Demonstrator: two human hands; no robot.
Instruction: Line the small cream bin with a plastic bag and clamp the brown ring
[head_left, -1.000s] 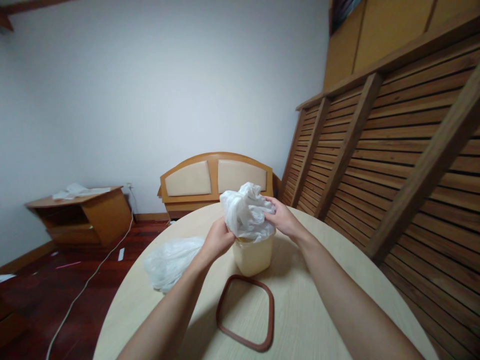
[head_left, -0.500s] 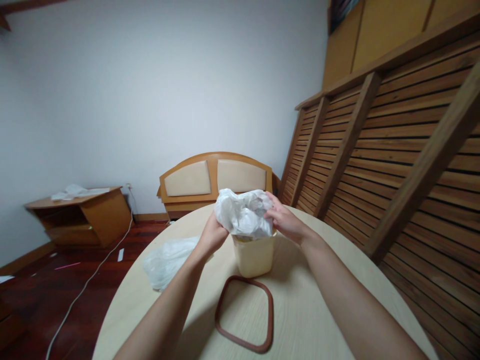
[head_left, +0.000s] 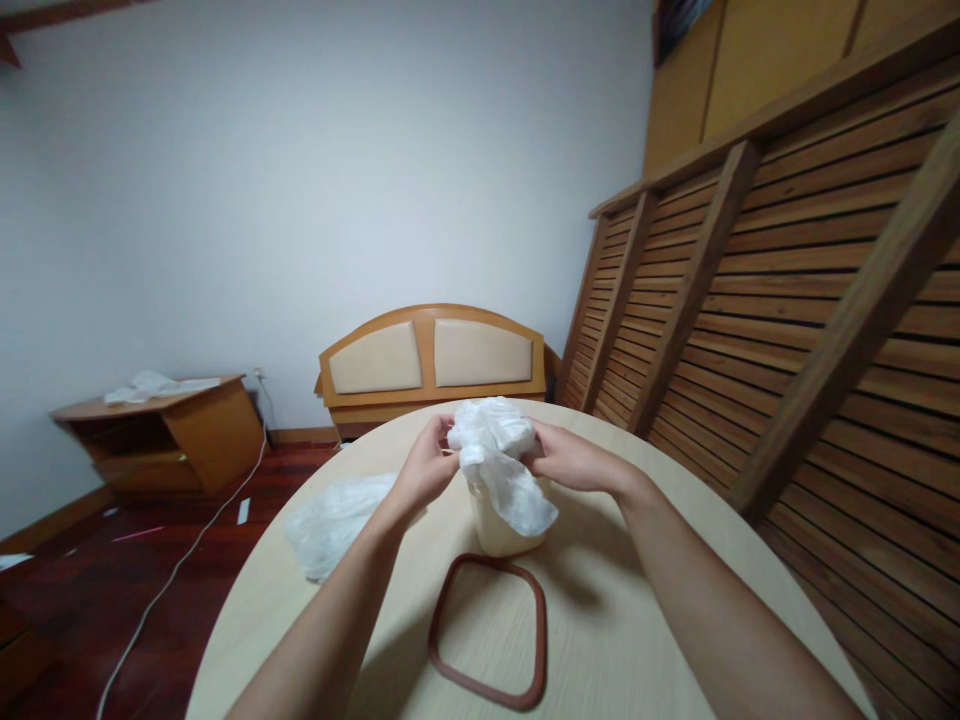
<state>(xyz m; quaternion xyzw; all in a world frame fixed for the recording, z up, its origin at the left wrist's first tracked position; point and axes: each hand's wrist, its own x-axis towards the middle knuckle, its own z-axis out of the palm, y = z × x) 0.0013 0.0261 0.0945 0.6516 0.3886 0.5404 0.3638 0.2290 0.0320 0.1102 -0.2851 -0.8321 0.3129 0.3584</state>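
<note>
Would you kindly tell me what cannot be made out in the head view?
Head view:
Container: inside, hidden by the crumpled bag.
Right hand: fingers, partly hidden by that bag.
Other bag: partly hidden by the left forearm.
Cable: cut off by the bottom edge.

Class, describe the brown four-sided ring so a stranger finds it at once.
Find the round, pale wood-grained table, then the cream plastic bin on it. Nearer the camera lies a brown ring with rounded corners. Its dark colour and flat outline distinguish it from the bin and the crumpled white plastic bag at left.
</note>
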